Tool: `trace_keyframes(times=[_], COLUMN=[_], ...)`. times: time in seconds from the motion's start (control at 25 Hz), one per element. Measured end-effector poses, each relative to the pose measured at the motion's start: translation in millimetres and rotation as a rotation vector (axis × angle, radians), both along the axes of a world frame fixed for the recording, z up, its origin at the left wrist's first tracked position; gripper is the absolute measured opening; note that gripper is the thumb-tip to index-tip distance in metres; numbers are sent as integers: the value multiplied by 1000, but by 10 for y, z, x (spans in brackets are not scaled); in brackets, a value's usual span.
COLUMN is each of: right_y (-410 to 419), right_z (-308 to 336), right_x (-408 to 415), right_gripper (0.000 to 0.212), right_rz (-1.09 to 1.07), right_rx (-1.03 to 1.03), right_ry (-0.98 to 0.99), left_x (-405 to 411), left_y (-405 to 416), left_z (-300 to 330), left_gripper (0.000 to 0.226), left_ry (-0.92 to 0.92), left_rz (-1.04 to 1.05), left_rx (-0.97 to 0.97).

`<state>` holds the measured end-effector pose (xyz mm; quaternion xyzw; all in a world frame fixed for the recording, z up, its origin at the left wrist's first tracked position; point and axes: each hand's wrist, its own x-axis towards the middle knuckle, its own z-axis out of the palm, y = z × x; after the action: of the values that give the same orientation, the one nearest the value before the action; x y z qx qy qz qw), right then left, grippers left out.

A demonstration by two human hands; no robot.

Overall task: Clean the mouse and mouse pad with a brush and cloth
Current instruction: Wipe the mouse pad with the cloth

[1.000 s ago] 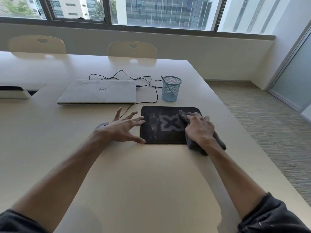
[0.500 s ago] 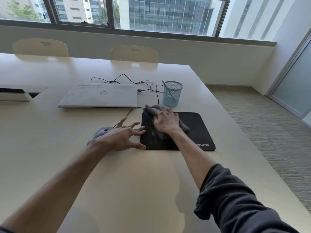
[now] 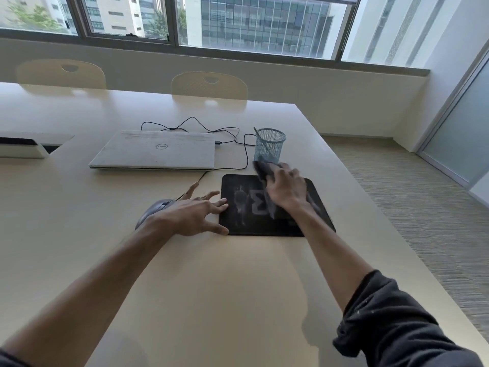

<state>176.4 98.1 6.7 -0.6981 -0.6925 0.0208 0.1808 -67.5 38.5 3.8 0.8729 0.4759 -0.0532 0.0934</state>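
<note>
On the table (image 3: pixel 238 287), the mouse pad (image 3: pixel 246 223) lies long axis left-right.

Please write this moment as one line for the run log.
right hand: wiping mouse pad with cloth | left hand: spread, steadying pad edge | mouse: beside pad
</note>
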Motion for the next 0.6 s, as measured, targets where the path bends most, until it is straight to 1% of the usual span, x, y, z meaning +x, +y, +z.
trace_keyframes(times=[0.08,0.16,0.2,0.28,0.48,0.52,0.6], right_y=[-234,-446,-496,-520,-486,-495,-504], right_z=[-55,-179,-215,-228,-230,-229,-188], right_x=[-342,-475,-423,-166,594,641,571], right_gripper=[44,51,54,54,50,49,46], right_rz=[123,161,154,105,-162,-192,-216], right_rx=[-45,-58,-53,-48,-95,-87,-11], right_ry=[-69,-142,-142,-110,-51,-63,-92], left_x=[-8,-12,-14,-11,-13,-8,7], left_y=[19,20,11,-7,-15,-19,-33], left_z=[-23,-40,-39,-28,-20,-20,-14], left_gripper=[120,123,123,122,124,121,108], left_ry=[-7,-12,-20,-39,-43,-36,-14], left_rz=[-13,-14,-10,-2,-8,-11,-1], left_rx=[9,14,10,1,-17,-17,-14])
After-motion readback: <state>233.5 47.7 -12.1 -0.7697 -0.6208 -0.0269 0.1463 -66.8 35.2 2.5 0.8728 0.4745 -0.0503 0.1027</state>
